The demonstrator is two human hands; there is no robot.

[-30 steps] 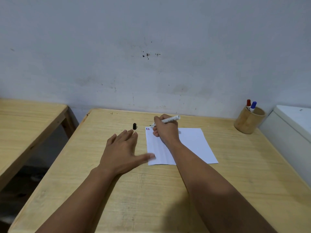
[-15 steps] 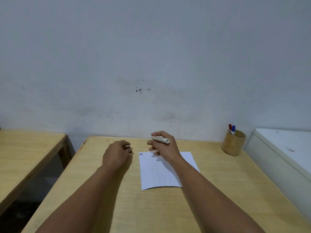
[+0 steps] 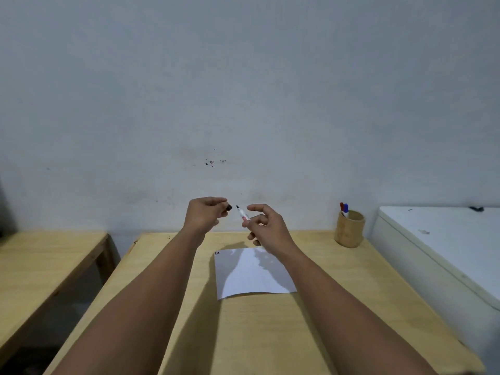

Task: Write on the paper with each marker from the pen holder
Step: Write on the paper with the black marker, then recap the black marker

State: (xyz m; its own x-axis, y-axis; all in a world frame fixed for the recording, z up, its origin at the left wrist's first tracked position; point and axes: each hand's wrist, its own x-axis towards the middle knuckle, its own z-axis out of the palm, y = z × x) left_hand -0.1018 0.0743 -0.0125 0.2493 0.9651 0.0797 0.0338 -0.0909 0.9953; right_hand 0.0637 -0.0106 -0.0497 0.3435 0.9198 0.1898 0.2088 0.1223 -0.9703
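A pale wooden tabletop (image 3: 270, 334) stands against a plain grey wall, seen from the head of a person whose two bare forearms reach forward over it. A white sheet of paper (image 3: 257, 277) lies flat near the middle, directly below the raised hands, with a few small marks at its far left corner; it sits within easy reach for writing. At the far right of the tabletop, well apart from the paper, a round wooden pen holder (image 3: 349, 230) stands upright with a red marker (image 3: 341, 206) and a blue marker (image 3: 345, 208) poking out, caps up.

Both hands are lifted above the tabletop, facing each other. The right hand (image 3: 266, 226) pinches a white-barrelled black marker (image 3: 242, 213) low on the barrel, its dark tip angled up towards the left hand (image 3: 203, 215). The left hand pinches the black cap (image 3: 229, 207) in its fingertips, open end towards the tip, just apart from it. They look lined up for recapping.
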